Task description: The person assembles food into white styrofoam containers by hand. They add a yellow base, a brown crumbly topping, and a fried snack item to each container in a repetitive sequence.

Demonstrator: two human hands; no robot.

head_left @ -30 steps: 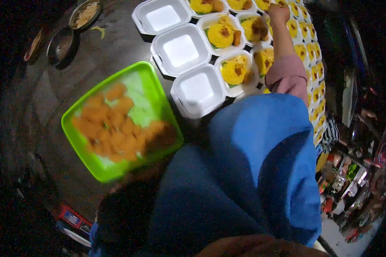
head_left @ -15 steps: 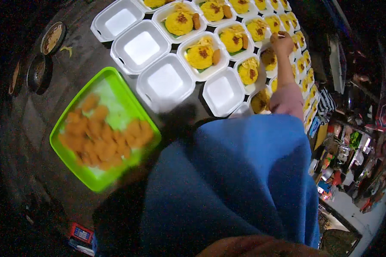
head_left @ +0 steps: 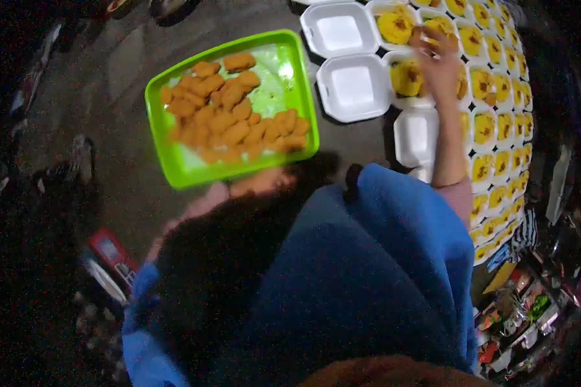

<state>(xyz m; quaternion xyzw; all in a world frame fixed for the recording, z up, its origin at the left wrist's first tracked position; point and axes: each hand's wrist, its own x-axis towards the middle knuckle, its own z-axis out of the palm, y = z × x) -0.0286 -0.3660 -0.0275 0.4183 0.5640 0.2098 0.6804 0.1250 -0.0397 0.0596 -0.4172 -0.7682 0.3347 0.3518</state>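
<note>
A lime-green tray [head_left: 172, 169] holds a pile of orange-brown breaded nuggets [head_left: 234, 119]. My left hand [head_left: 263, 182] grips its near rim; the fingertips are hidden. To the right, my right hand [head_left: 438, 59] reaches over open white foam boxes of yellow rice. Its fingers are bent together and slightly blurred. A small white spot shows at them, but I cannot tell what they hold. Beneath and beside this hand are rice mounds with brown topping [head_left: 396, 26] [head_left: 408, 78]. Two foam boxes [head_left: 339, 32] [head_left: 353, 88] with nothing in them stand between tray and rice.
Another bare foam box [head_left: 416, 137] lies by my right forearm. Several rows of filled boxes [head_left: 484, 129] stretch away right. A red-edged object [head_left: 112, 250] lies at lower left, and mixed kitchen clutter [head_left: 519, 316] at lower right. Dark pans [head_left: 171, 9] show at the top edge.
The view has turned, so tray and boxes appear farther right and higher. My right hand has moved across the filled boxes toward the tray. My left hand has come into sight at its rim.
</note>
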